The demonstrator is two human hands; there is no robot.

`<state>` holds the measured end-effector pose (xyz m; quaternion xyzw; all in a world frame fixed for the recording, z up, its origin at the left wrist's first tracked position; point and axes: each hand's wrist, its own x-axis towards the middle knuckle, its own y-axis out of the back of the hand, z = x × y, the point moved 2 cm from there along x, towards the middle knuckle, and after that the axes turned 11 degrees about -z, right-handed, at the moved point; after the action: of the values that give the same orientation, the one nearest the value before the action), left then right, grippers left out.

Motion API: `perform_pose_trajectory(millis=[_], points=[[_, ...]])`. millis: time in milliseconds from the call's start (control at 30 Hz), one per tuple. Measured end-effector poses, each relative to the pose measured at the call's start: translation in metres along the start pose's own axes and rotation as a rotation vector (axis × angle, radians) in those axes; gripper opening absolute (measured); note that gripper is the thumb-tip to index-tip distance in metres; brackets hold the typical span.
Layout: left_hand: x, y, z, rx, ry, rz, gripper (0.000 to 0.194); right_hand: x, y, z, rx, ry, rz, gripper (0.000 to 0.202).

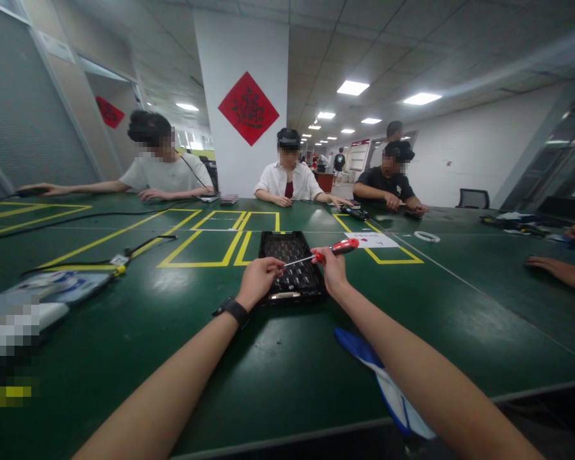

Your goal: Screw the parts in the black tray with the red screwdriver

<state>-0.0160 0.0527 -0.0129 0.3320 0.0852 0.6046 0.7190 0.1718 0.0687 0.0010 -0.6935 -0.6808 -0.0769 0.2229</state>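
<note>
A black laptop keyboard part (290,252) lies on the green table (278,364) in front of me. My right hand (333,271) grips a red-handled screwdriver (338,249), its metal shaft pointing left over the black part. My left hand (261,278) is closed at the shaft's tip, fingers pinched near it; whether it holds a small item I cannot tell. A black watch sits on my left wrist (232,310).
Yellow tape boxes (206,246) mark the table. A blue and white object (378,374) lies under my right forearm. Cables (138,246) and a booklet (64,284) lie at the left. Three people sit across the table; another person's hand (553,265) rests at the right.
</note>
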Motion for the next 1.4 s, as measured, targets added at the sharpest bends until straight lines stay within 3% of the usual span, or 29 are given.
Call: perform_pose_trajectory(millis=[433,700,833,933,1067,1233,1400], points=[[0.0,-0.001,0.003,0.081,-0.034,-0.025,0.025,-0.014,-0.024,-0.031,-0.233,0.163,-0.244,0.029],[0.001,-0.003,0.001,0.04,-0.082,-0.048,0.025,-0.019,-0.031,-0.028,-0.005,0.044,-0.376,0.034],[-0.001,-0.001,0.007,0.068,-0.12,-0.064,0.038,-0.019,-0.029,-0.03,0.013,0.065,-0.277,0.036],[-0.004,0.006,0.015,0.139,-0.094,0.007,0.051,-0.017,-0.021,-0.03,0.011,0.095,-0.127,0.035],[-0.008,0.015,0.03,0.227,-0.128,0.051,0.026,-0.014,-0.01,-0.024,0.012,0.088,0.064,0.034],[-0.013,0.008,0.046,0.212,-0.279,-0.152,0.048,-0.014,-0.009,-0.018,0.004,0.028,0.077,0.032],[-0.015,0.001,0.047,0.181,-0.322,-0.214,0.055,-0.017,-0.012,-0.017,-0.036,0.015,0.046,0.031]])
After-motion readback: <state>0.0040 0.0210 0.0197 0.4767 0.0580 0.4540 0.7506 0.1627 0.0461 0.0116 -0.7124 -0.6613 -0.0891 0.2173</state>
